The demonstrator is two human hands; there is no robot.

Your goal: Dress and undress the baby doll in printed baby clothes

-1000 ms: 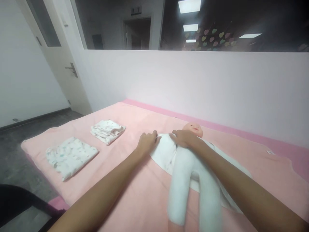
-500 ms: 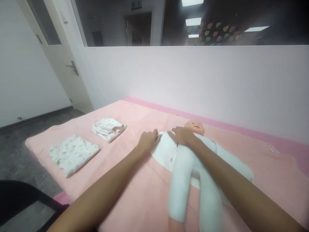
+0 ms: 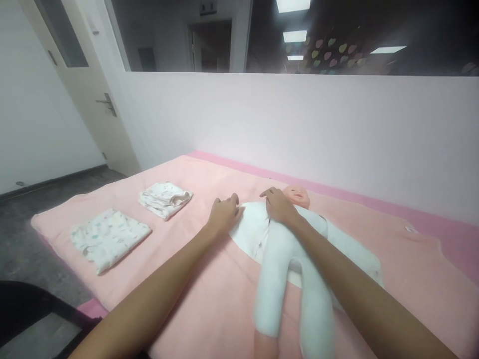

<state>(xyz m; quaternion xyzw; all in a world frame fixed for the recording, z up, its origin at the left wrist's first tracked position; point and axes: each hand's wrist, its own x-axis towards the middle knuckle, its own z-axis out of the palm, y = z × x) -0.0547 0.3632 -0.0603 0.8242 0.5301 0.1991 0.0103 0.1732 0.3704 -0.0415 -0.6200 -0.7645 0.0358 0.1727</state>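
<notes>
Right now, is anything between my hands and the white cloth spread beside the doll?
Nothing visible is in the way. Your left hand is at the outer edge of the white cloth; your right hand is at its inner side, near the doll's head. Two folded cloths lie off to the left.

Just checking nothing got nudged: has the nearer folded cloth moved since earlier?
No: the nearer folded cloth keeps its place against the left bed corner.

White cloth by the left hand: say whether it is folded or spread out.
Spread out: the white cloth lies flat on the pink sheet beside the left hand, with more white fabric between the doll's legs.
</notes>
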